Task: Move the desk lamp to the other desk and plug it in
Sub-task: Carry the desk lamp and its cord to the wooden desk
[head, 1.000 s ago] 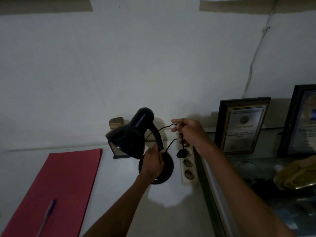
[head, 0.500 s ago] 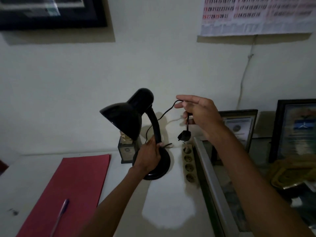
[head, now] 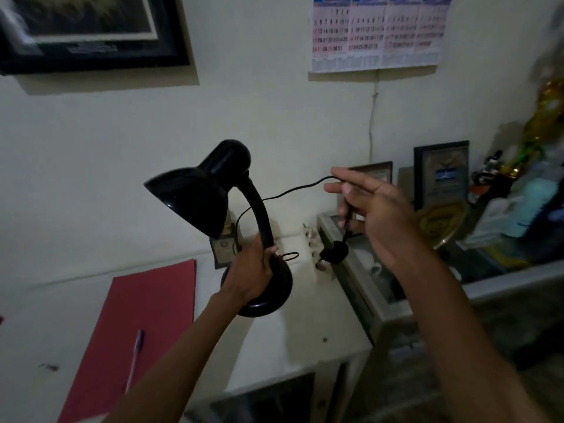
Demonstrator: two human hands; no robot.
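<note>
A black desk lamp (head: 210,190) is lifted above the white desk (head: 290,340), its round base tilted toward me. My left hand (head: 253,270) grips the bottom of the curved neck. My right hand (head: 375,215) pinches the lamp's thin black cord (head: 293,190) near its end, and the black plug (head: 334,254) dangles just below, free of any socket. Against the wall, right of the lamp base, lies a white power strip (head: 314,245), directly under the plug.
A red folder (head: 143,325) with a purple pen (head: 135,358) lies on the desk's left. A small dark box (head: 222,251) stands behind the lamp. On the right, a glass-topped cabinet (head: 363,285) holds framed certificates (head: 441,175) and trophies. A calendar (head: 378,32) hangs above.
The lamp has risen off the desk in my left hand. My right hand lifted the cord, so the plug now hangs higher above the power strip. The view has tilted and pulled back.
</note>
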